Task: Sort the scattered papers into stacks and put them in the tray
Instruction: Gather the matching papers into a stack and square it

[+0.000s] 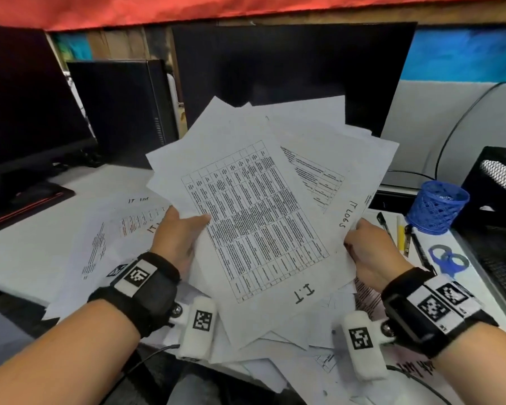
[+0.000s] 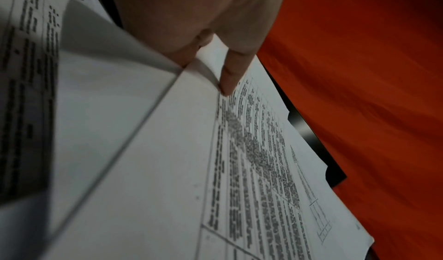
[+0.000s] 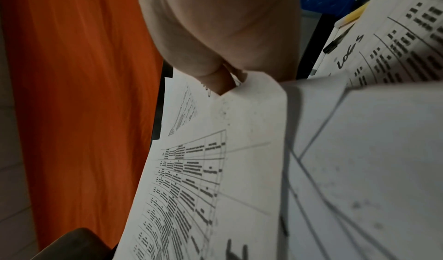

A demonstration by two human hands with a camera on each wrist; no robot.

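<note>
A fanned bundle of printed papers (image 1: 257, 206) is held up above the desk between both hands. The top sheet carries a dense table and a handwritten "I.T". My left hand (image 1: 178, 232) grips the bundle's left edge, thumb on top (image 2: 227, 78). My right hand (image 1: 365, 247) grips the right edge beside a sheet marked "IT LOGS"; its thumb (image 3: 220, 80) presses on the paper. More loose papers (image 1: 105, 238) lie scattered on the desk under the bundle. A black mesh tray (image 1: 500, 182) stands at the far right.
A blue mesh pen cup (image 1: 437, 207) stands left of the tray, with pens (image 1: 403, 232) and blue scissors (image 1: 447, 260) on the desk near it. Dark monitors (image 1: 292, 74) stand behind; another monitor (image 1: 27, 112) is at the left. Cables run near the front edge.
</note>
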